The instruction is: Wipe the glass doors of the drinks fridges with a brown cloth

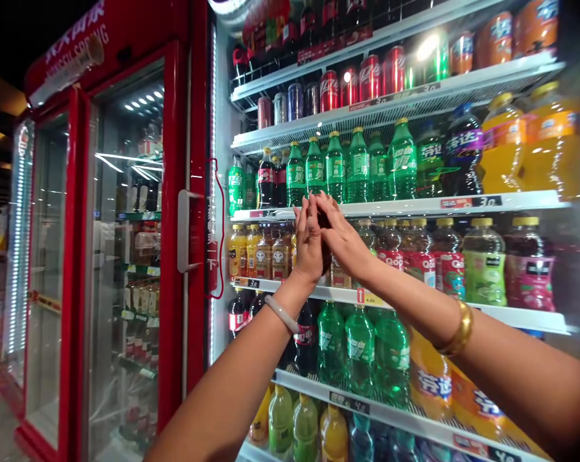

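Observation:
My left hand (pixel 309 247) and my right hand (pixel 342 239) are raised in front of the drinks shelves, fingers stretched out and tips meeting. A dark gap shows between the palms, and nothing is seen held there. A pale bangle (pixel 282 314) circles my left wrist, a gold bangle (pixel 457 330) my right. Behind the fingertips runs a white shelf edge (pixel 391 208) with green soda bottles (pixel 358 165) standing on it. The hands partly hide the row of bottles below, where brown-labelled bottles (pixel 281 253) show to the left.
Red soda cans (pixel 329 91) and orange soda bottles (pixel 503 144) fill upper shelves. Lower down stand more green bottles (pixel 360 350) and large orange bottles (pixel 430 378). On the left is a red-framed cooler with a glass door (pixel 126 269) and a white handle (pixel 183 231).

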